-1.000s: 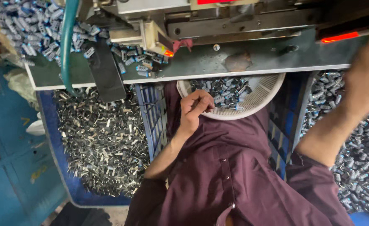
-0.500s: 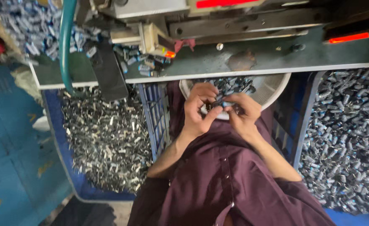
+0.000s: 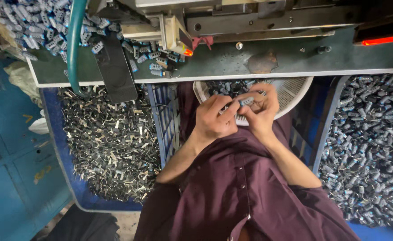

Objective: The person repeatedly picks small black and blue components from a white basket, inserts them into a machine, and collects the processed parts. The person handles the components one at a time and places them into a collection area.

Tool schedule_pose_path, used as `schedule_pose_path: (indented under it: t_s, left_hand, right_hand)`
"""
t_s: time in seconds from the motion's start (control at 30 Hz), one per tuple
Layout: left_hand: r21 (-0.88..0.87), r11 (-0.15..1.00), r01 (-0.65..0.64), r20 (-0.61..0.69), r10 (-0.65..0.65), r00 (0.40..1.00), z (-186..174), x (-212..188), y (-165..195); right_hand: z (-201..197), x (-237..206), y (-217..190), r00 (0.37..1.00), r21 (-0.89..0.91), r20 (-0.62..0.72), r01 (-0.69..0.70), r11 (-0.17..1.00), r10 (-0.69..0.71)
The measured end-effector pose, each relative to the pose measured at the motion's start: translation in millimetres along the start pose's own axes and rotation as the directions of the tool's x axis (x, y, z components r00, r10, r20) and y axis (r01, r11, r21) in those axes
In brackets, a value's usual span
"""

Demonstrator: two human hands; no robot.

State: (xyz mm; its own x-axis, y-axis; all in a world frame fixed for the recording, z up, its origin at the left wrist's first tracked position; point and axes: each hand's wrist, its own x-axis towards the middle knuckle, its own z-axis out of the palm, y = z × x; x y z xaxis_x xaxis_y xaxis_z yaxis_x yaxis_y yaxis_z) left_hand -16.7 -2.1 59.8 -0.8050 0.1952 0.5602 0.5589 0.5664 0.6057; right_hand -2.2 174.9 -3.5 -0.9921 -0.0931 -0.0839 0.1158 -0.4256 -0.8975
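Over white basket (image 3: 294,91), both hands, left hand (image 3: 214,118), right hand (image 3: 261,111), apparently pinching part (image 3: 245,101)

Wearing a dark maroon button-front shirt (image 3: 250,187) with small pale buttons down the placket, fabric creasing loosely, sleeves ending above the elbows, leaving forearms and both hands bare, showing no rings or watch.
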Motion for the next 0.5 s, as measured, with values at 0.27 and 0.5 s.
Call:
schedule_pose_path:
  t_s: [0.27, 0.5]
  left_hand:
    - [-0.316, 0.947, 0.047, -0.094, -0.081, 0.992, -46, -8, 6]
    - [-0.685, 0.282, 0.672, 0.538, -0.427, 0.727, -58, -22, -16]
  right_hand:
    - [-10, 6, 12, 0.956, 0.526, -0.043, -0.224, 0.820, 0.289]
    - [17, 94, -93, 0.803, -0.384, 0.025, 0.558, 0.736, -0.596]
